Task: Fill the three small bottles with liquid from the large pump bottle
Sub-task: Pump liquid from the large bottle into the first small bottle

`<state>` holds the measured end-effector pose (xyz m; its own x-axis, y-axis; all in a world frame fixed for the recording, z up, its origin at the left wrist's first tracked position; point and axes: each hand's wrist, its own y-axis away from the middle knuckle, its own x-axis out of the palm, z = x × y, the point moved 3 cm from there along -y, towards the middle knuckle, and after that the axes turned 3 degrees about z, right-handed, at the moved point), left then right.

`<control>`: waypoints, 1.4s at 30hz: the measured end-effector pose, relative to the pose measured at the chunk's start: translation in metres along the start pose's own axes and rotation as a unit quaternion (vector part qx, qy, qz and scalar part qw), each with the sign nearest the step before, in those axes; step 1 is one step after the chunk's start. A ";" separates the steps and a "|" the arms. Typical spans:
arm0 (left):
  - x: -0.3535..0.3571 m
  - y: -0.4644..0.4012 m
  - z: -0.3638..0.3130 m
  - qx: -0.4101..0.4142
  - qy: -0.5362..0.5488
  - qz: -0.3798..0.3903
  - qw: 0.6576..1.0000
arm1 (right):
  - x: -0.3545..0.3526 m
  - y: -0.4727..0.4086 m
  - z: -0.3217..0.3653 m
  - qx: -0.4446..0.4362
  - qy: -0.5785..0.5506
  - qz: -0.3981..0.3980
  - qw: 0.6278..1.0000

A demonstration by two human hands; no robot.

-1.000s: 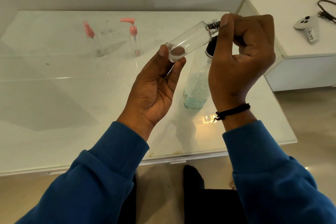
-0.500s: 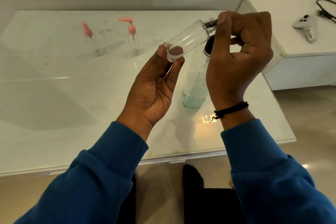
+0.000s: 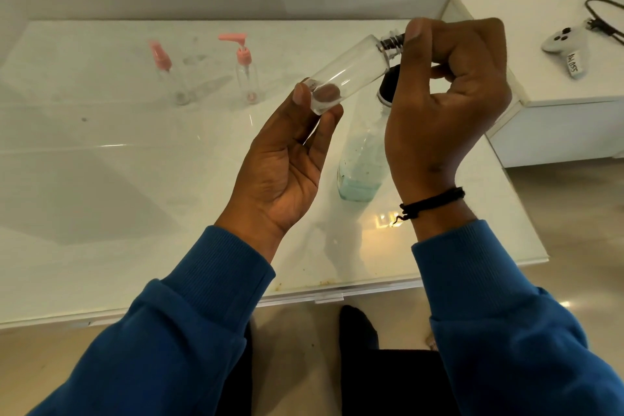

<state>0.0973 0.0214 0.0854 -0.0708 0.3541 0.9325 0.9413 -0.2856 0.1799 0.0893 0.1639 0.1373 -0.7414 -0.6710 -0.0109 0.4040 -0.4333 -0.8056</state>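
My left hand (image 3: 287,159) pinches the base of a small clear bottle (image 3: 351,73), which lies tilted with its neck up to the right. My right hand (image 3: 449,91) grips the dark cap at that neck; most of the cap is hidden by the fingers. Behind my right wrist the large bottle (image 3: 359,162) stands on the table with a little pale blue liquid at its bottom and a black top. Two more small clear bottles stand at the back: one with a pink spray cap (image 3: 165,73) and one with a pink pump (image 3: 244,69).
The white glossy table (image 3: 135,179) runs left and toward me; its front edge is near my sleeves. A white cabinet (image 3: 557,111) at the right carries a white game controller (image 3: 567,44) and a black cable (image 3: 604,20).
My right hand's fingers have shifted slightly round the cap at the small bottle's neck. Both hands and the bottle have barely moved.
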 end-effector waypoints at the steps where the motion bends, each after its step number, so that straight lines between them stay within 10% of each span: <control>1: 0.001 0.000 0.000 0.001 -0.001 0.000 1.000 | 0.000 -0.002 0.000 0.005 0.006 -0.001 1.000; 42: 0.000 0.000 0.001 0.001 -0.003 0.000 1.000 | 0.001 -0.004 -0.001 0.009 -0.003 -0.005 1.000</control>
<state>0.0978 0.0225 0.0848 -0.0679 0.3599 0.9305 0.9419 -0.2843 0.1787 0.0867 0.1652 0.1399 -0.7429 -0.6694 0.0004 0.4064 -0.4514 -0.7944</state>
